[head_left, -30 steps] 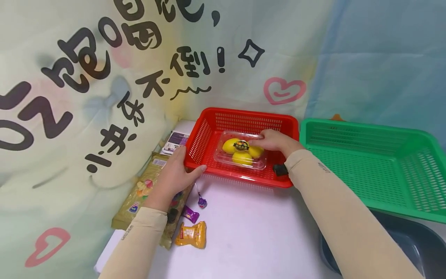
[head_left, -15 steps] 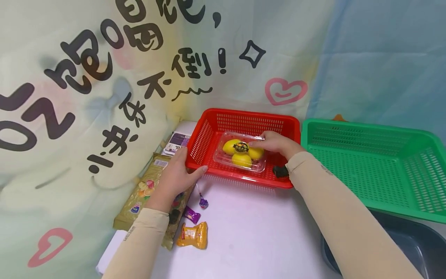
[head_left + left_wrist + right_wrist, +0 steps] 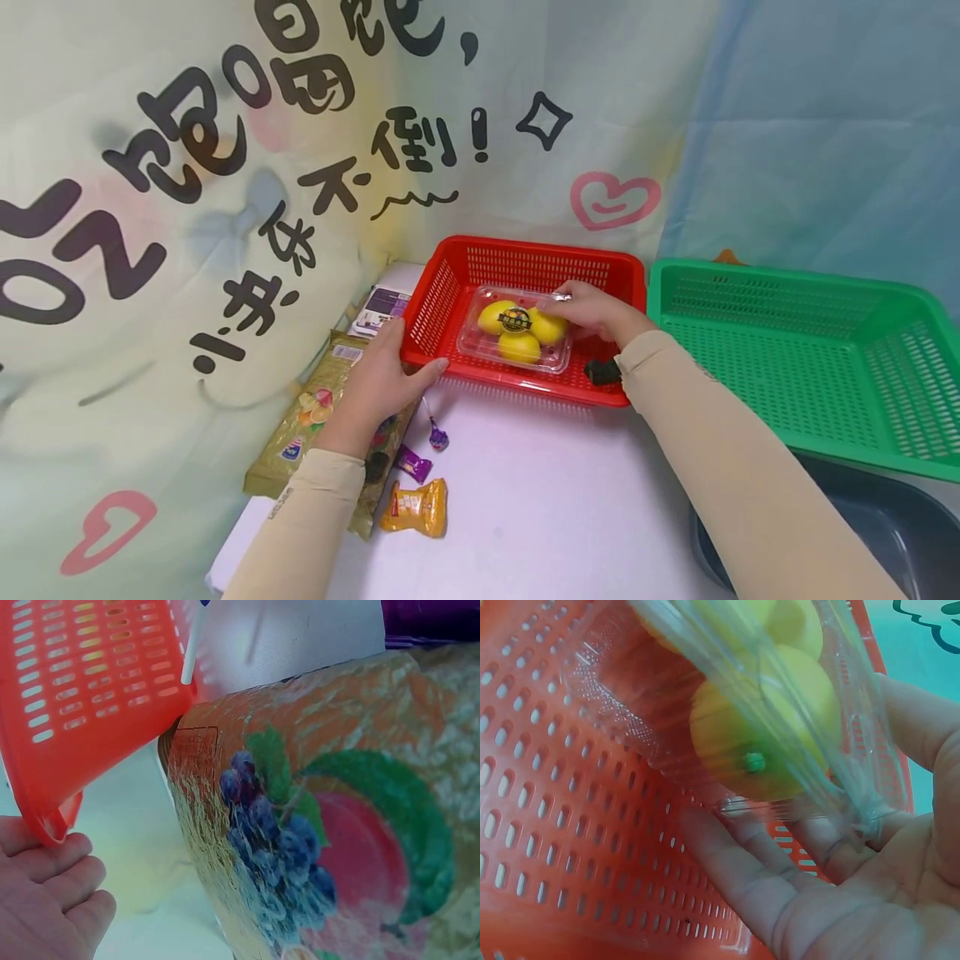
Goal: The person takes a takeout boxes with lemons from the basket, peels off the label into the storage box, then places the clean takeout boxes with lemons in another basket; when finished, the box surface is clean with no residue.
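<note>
Right hand (image 3: 596, 310): fingers part-bent round the right end of a clear plastic box (image 3: 471, 335), yellow fruit (image 3: 519, 347) inside. Box sits within the red basket (image 3: 517, 385), toward the counter (image 3: 555, 500)'s back edge; can't tell if it touches the basket floor. Left hand (image 3: 386, 375): thumb on front rim, fingers slightly curled at left rim, gripping the basket's front-left corner. Gold bag (image 3: 300, 450) along counter's left edge; lollipop (image 3: 438, 437), purple candy (image 3: 413, 464), orange packet (image 3: 417, 507) just beside it. Green basket (image 3: 795, 367) at right.
</note>
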The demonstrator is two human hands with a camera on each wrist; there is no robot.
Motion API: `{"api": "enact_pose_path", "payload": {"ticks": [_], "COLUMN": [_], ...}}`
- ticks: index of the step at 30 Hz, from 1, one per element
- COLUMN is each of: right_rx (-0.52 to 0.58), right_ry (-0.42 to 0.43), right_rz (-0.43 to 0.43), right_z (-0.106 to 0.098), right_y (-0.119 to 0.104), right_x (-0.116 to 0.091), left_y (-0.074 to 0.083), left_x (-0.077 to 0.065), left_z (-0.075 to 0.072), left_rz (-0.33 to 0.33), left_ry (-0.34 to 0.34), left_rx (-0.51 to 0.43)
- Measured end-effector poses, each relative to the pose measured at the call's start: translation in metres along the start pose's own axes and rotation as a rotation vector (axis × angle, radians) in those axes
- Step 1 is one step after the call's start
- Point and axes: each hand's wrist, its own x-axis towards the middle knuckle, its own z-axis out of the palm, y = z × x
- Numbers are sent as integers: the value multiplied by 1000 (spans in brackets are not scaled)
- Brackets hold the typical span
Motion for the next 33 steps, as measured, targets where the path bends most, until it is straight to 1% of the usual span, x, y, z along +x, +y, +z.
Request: {"api": "enact_pose_path", "payload": {"ticks": [4, 9, 20, 26, 30, 33], "right_rx": [37, 49, 80, 92, 100, 98], "right_ry": [-12, -16, 4, 35, 41, 43], "right_rz": [-11, -13, -28, -49, -57, -67], "right_z": [1, 1, 0, -3, -5, -8], "right_y": [0, -1, -1, -8, -14, -20], "right_x": [2, 1, 1, -7, -13, -18], "left_y": [1, 1, 2, 3, 2, 1], "left_x": [-1, -1, -2, -2, -3, -2], "left_z": [0, 0, 0, 0, 0, 1], "left_rz": [-7, -13, -10, -6, -6, 1], "left_ry": [-4, -7, -13, -9, -11, 1], "left_rx": [3, 14, 24, 22, 21, 19]}}
